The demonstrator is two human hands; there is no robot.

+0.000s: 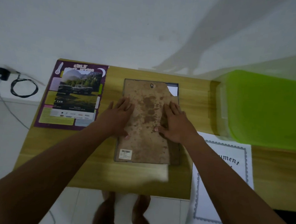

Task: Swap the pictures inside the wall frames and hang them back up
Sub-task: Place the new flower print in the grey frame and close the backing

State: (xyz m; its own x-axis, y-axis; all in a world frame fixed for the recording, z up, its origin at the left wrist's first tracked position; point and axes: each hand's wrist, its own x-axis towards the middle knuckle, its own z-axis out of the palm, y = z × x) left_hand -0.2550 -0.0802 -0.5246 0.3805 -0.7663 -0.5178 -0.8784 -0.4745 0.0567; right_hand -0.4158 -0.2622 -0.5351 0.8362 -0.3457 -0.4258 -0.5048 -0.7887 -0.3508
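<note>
**Both hands flat on the back of a face-down frame**

At the centre of the picture a picture frame (175, 154) lies face down on a wooden table (92, 174). Its backing board (145, 146), brown and heavily stained, faces up. The board has a small metal hanger (151, 85) near its top edge and a barcode sticker (125, 153) at its lower left corner. Its upper right corner is broken away, and white paper (172, 90) shows in the gap.

The left hand (121, 114) lies open on the board's left side, palm down, fingers straight. The right hand (175, 123) lies the same way on the board's right side. Neither hand grips anything.

In the upper left a purple poster (45, 116) lies on the table with a photo print (78, 91) of two off-road vehicles on top of it. At the lower right a bordered certificate (226, 169) overhangs the table's front edge. A clear box with a green lid (267, 109) stands at the right. At the far left, off the table, are a black charger (1, 73) and a coiled cable (24, 88). Bare feet (107, 210) show at the bottom centre.
</note>
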